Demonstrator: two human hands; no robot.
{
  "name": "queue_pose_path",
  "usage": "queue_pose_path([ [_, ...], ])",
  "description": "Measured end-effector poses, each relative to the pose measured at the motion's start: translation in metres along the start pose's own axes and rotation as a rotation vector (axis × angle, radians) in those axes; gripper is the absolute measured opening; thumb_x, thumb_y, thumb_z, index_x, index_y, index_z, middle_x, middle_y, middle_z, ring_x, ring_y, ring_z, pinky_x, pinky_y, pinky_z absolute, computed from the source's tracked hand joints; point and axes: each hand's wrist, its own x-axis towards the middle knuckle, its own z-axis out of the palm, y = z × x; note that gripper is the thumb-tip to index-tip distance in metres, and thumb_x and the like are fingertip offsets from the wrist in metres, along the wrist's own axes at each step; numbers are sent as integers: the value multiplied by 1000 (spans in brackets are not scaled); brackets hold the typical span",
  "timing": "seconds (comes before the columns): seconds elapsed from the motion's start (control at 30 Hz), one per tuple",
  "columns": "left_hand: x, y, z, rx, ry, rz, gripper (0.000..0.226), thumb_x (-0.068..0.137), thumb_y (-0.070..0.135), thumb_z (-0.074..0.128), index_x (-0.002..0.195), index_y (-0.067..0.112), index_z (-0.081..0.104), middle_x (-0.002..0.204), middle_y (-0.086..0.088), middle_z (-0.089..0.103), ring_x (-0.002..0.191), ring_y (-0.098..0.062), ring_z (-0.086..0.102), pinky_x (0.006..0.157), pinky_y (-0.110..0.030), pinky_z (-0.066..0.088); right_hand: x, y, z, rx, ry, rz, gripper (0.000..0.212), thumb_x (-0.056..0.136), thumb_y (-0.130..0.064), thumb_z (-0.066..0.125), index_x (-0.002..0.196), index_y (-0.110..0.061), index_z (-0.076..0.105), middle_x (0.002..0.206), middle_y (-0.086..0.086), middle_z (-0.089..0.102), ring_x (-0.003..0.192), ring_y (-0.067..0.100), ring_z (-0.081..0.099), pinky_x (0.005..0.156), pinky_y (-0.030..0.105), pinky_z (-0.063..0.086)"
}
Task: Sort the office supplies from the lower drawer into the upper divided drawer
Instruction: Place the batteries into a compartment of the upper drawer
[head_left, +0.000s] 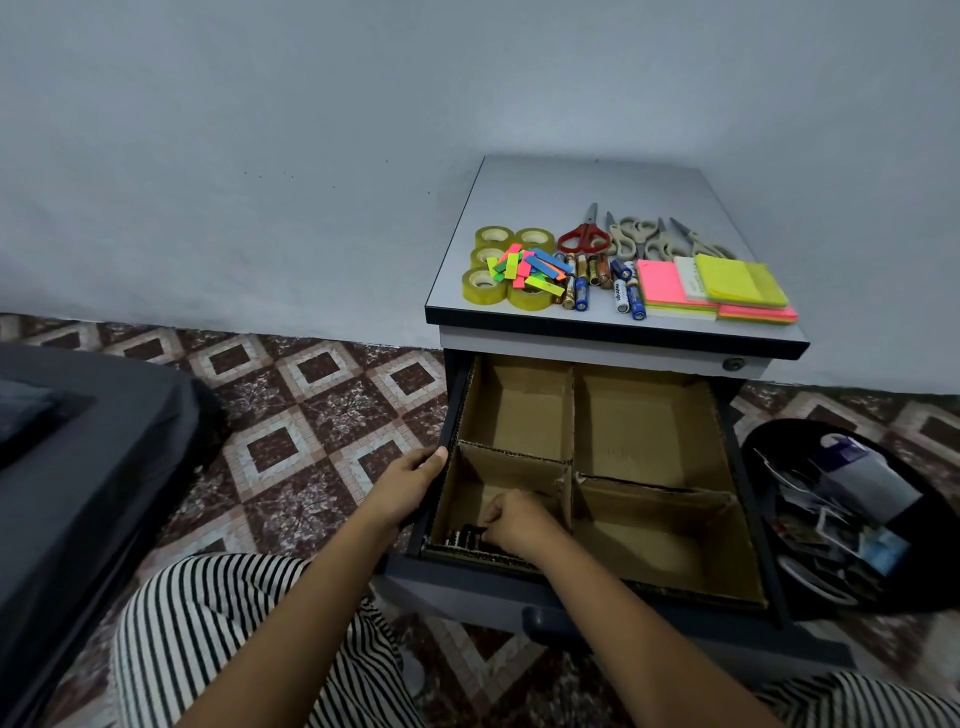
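Observation:
The upper drawer (727, 447) stands pulled out, lined with cardboard dividers that make several compartments. My left hand (410, 480) grips its left edge. My right hand (514, 522) is down in the near-left compartment, fingers curled on small dark items (465, 535) lying at its front; what they are is too dark to tell. On the cabinet top (587, 187) lie tape rolls (493, 260), coloured sticky flags (530, 267), batteries (602, 286), scissors (584, 236) and sticky note pads (727, 288). The lower drawer is hidden.
A black bin (852, 514) full of paper scraps stands right of the cabinet. A dark mattress (78, 467) lies at the left. My striped trouser knees (234, 639) are in front, over a patterned tile floor (311, 395).

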Motion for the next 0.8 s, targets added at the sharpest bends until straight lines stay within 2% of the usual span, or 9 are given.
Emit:
queue_pose_path([
  [0.1,0,0,-1,38,3,6,38,95,39,51,126,17,56,123,-8,61,112,-24,57,102,-45,44,-3,-3,-1,27,47,-21,21,91,-12,57,111,-10,62,115,7,61,101,19,58,80,24,44],
  [0.2,-1,4,0,86,29,46,36,96,32,51,126,13,55,122,-8,60,107,-22,58,98,-39,46,-8,-5,-4,97,125,-88,25,91,-12,55,115,-11,60,108,7,65,90,14,60,83,26,52],
  [0.27,0,9,0,170,56,108,38,96,28,51,131,13,50,127,-12,57,108,-23,58,97,-41,47,-17,-10,-15,131,153,-149,27,92,-14,56,119,-14,59,102,2,64,83,7,57,72,17,50],
  [0.33,-3,18,2,322,71,191,44,96,26,50,138,15,41,135,-11,51,119,-24,52,100,-38,43,-29,-14,-35,154,176,-194,29,92,-19,57,121,-19,58,109,-2,63,85,3,55,65,10,41],
  [0.43,-10,46,10,509,157,421,44,96,24,49,139,17,40,138,-6,47,124,-19,46,97,-32,41,-51,-17,-79,201,292,-317,29,92,-22,57,122,-22,57,110,-6,62,92,0,56,68,9,41],
  [0.57,-15,98,37,641,229,807,34,95,21,51,129,18,53,129,1,51,115,-8,46,94,-20,40,-62,-14,-138,206,599,-406,25,92,-19,57,117,-20,60,99,-9,59,86,-4,54,64,7,42],
  [0.63,-10,122,56,739,241,972,29,94,20,52,123,16,58,123,1,54,113,-9,47,93,-18,37,-55,-12,-162,127,756,-400,24,92,-16,58,116,-15,62,103,-2,61,87,1,55,73,8,42],
  [0.7,1,142,76,853,244,1096,28,94,18,52,120,14,61,121,-2,58,112,-15,50,93,-25,41,-43,-7,-179,32,880,-381,26,92,-14,58,117,-9,63,111,6,62,94,10,57,81,16,44],
  [0.8,23,161,104,1082,218,1192,33,93,15,51,125,9,57,126,-11,57,114,-27,52,93,-40,46,-25,2,-193,-187,965,-372,34,92,-13,55,125,-5,57,120,12,56,109,23,53,93,28,40],
])
